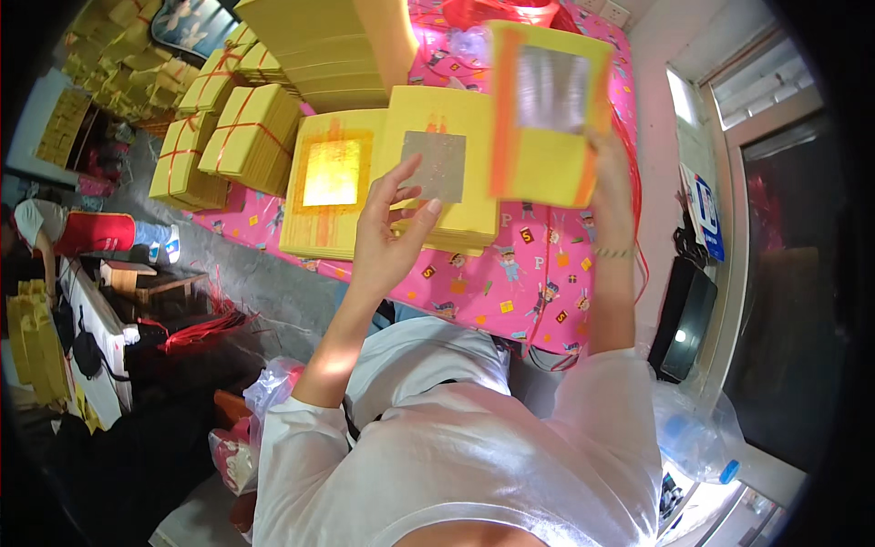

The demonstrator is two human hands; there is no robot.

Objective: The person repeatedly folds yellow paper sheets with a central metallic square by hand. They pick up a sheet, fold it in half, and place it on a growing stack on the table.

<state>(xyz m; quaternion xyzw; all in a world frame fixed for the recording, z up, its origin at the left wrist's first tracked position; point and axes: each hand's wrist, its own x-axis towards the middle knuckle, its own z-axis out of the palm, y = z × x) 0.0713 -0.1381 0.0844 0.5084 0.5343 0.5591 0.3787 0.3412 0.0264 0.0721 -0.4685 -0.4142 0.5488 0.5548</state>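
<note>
My right hand (pixel 609 173) grips the right edge of a yellow paper sheet (pixel 547 164) with a silver patch and orange bands. The sheet is raised over the table and slightly blurred; I cannot tell whether it is one sheet or several. My left hand (pixel 396 228) is open, fingers apart and curved, in front of a stack of yellow paper (pixel 478 123). A dull silver square (pixel 445 169) lies on top of that stack, close to my fingertips. To its left, another yellow paper stack (pixel 305 232) carries a shiny gold square (pixel 333 173) framed in orange.
A pink patterned cloth (pixel 497 301) covers the table. Yellow bundles (pixel 248 132) tied with red string stand at the left, and a tall yellow stack (pixel 314 55) behind. What looks like another person's forearm (pixel 386 41) reaches in there. A red basin (pixel 501 11) is at the back.
</note>
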